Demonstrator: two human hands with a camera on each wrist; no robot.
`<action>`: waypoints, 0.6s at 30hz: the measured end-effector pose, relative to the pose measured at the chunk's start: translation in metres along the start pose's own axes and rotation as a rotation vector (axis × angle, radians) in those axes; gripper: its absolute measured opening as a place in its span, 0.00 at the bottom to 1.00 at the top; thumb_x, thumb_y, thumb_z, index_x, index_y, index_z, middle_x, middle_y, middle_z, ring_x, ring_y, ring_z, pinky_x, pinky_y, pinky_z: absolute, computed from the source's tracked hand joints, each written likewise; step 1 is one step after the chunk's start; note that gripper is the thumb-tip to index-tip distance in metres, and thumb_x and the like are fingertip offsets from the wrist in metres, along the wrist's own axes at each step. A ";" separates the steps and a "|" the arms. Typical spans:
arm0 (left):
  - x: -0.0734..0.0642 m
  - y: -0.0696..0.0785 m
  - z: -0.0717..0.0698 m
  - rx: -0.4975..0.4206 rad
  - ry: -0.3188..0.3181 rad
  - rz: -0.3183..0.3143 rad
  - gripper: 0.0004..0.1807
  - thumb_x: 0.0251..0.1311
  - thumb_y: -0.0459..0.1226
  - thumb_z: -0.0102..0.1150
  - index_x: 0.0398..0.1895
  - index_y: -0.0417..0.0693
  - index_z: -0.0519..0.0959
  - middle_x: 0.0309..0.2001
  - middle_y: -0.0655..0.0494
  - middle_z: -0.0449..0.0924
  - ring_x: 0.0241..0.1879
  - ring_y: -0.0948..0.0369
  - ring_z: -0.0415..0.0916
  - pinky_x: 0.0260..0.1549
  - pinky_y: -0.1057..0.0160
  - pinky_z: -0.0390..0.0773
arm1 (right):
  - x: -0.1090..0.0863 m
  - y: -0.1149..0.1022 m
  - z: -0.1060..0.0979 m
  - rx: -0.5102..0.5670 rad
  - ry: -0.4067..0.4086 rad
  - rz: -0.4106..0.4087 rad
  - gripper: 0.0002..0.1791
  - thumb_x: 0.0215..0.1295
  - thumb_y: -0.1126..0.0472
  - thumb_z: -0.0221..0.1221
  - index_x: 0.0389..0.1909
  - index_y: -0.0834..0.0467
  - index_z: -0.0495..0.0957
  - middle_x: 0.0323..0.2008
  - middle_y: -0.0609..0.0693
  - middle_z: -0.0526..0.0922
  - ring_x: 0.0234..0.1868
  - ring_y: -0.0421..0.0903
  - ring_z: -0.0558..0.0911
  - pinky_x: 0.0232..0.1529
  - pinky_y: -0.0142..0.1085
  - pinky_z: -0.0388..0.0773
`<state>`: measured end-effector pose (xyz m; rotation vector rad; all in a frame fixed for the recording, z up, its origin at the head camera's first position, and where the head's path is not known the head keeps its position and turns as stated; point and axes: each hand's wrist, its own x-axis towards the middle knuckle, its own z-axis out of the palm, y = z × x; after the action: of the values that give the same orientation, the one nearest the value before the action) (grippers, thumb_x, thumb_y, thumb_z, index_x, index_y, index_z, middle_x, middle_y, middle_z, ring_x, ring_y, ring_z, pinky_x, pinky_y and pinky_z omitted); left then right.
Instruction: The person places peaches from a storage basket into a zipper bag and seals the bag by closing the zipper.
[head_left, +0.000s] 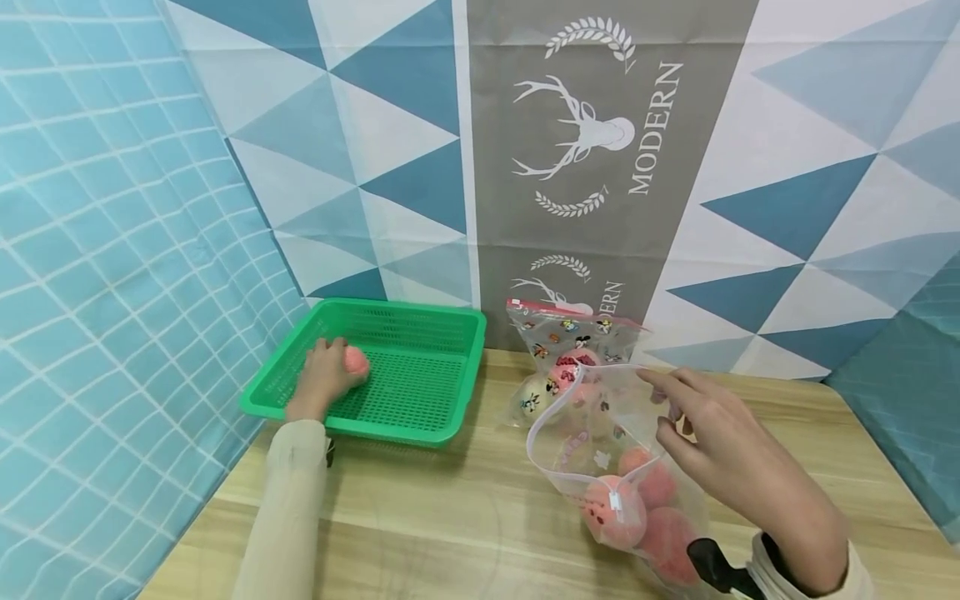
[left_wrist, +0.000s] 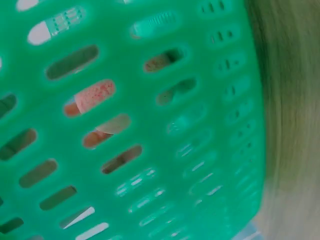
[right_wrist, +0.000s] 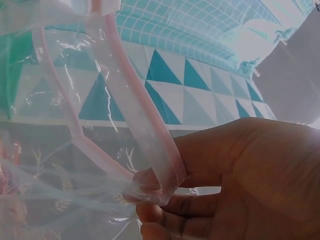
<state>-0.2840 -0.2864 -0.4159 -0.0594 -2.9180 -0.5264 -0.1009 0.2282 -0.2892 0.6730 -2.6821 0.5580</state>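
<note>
Inside the green plastic basket point(head_left: 427, 433), my left hand point(head_left: 322, 379) grips a pink peach point(head_left: 357, 362) near the left side. Through the basket's slots, the left wrist view shows bits of the pink, speckled fruit point(left_wrist: 97, 96) and fingertips. My right hand point(head_left: 723, 429) pinches the rim of a clear zip bag point(head_left: 551, 442) between thumb and fingers. The bag's mouth gapes wide towards the basket, and its white slider hangs at the front. Several pinkish-red peaches point(head_left: 615, 512) lie in the bag's lower part. In the right wrist view, the zip strip point(right_wrist: 142, 105) bends at my fingertips.
Behind the held bag stands a second zip bag point(head_left: 540, 333) with a red strip and cartoon prints, holding pink and pale round fruit. The wooden table point(head_left: 435, 517) meets a patterned wall covering point(head_left: 405, 133) at the back and blue tiled sheeting point(head_left: 97, 250) at the left.
</note>
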 end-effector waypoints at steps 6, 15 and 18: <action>-0.013 -0.007 0.001 -0.044 0.177 -0.029 0.39 0.59 0.43 0.67 0.67 0.29 0.64 0.59 0.24 0.66 0.52 0.29 0.64 0.41 0.32 0.71 | -0.001 -0.002 0.005 0.015 0.002 -0.022 0.27 0.58 0.72 0.59 0.62 0.62 0.75 0.38 0.44 0.77 0.32 0.36 0.74 0.29 0.31 0.75; -0.004 -0.004 0.004 -0.032 0.243 0.044 0.39 0.56 0.41 0.70 0.65 0.29 0.67 0.57 0.24 0.69 0.49 0.29 0.66 0.43 0.32 0.70 | -0.001 0.000 0.003 0.000 0.033 -0.021 0.29 0.58 0.72 0.60 0.64 0.60 0.74 0.40 0.44 0.77 0.32 0.36 0.74 0.28 0.31 0.74; 0.000 -0.001 0.006 -0.032 0.232 0.052 0.38 0.55 0.41 0.71 0.64 0.29 0.68 0.56 0.24 0.70 0.49 0.30 0.67 0.44 0.32 0.70 | -0.001 0.001 0.002 -0.009 0.031 -0.020 0.30 0.58 0.72 0.59 0.64 0.60 0.74 0.39 0.43 0.76 0.32 0.35 0.73 0.28 0.31 0.73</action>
<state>-0.2849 -0.2851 -0.4213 -0.0727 -2.6757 -0.5335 -0.1012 0.2284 -0.2914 0.6832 -2.6448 0.5464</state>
